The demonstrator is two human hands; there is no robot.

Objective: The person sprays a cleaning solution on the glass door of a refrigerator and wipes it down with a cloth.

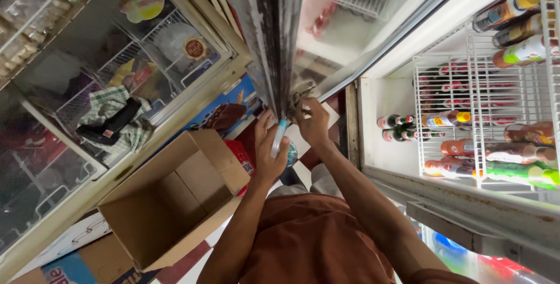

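Note:
My left hand (269, 153) holds a slim light-blue tube-like object (279, 137) just below the bottom of an open fridge door. My right hand (315, 125) is beside it, fingers pinched on a small greyish wad (301, 95), perhaps a rag, pressed against the door's dark gasket edge (281, 45). The two hands almost touch. My orange shirt (315, 237) fills the lower middle of the view.
The open fridge (385, 144) at right has white wire shelves (466, 115) with several coloured bottles. An empty open cardboard box (169, 202) stands on the floor at left. A glass-lidded freezer (87, 86) carries a checked cloth and a dark item.

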